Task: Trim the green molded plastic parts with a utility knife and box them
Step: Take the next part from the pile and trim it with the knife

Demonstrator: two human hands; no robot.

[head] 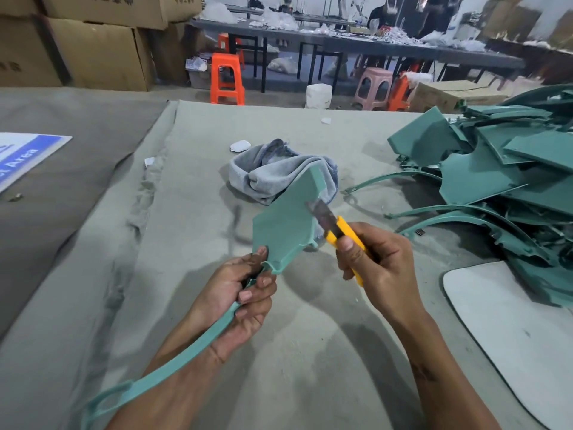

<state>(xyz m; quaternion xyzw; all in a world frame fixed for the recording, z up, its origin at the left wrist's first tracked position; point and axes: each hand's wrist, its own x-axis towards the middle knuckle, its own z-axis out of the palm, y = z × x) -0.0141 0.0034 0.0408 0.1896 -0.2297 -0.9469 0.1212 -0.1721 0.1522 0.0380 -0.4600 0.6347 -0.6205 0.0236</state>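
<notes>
Left hand [245, 293] grips green molded plastic part [286, 218] at the narrow neck where its flat plate meets a long curved arm; fingers curled round the neck, thumb up against the plate's lower edge. Part held in the air above the grey felt-covered work surface [310, 336], plate tilted away from the person, curved arm running down past the left forearm toward the lower left. Right hand [378, 265] wrapped round yellow-handled utility knife [342, 235], thumb pressing along the handle. Extended blade lies against the plate's right edge. Crumpled grey cloth [273, 172] on the surface just behind the held part. Heap of further green plastic parts [502, 172] at the right, well apart from the hands. White flat board [508, 333] at lower right, its far edge under the heap. Brown cardboard boxes [93, 48] stacked at upper left, beyond the surface.
</notes>
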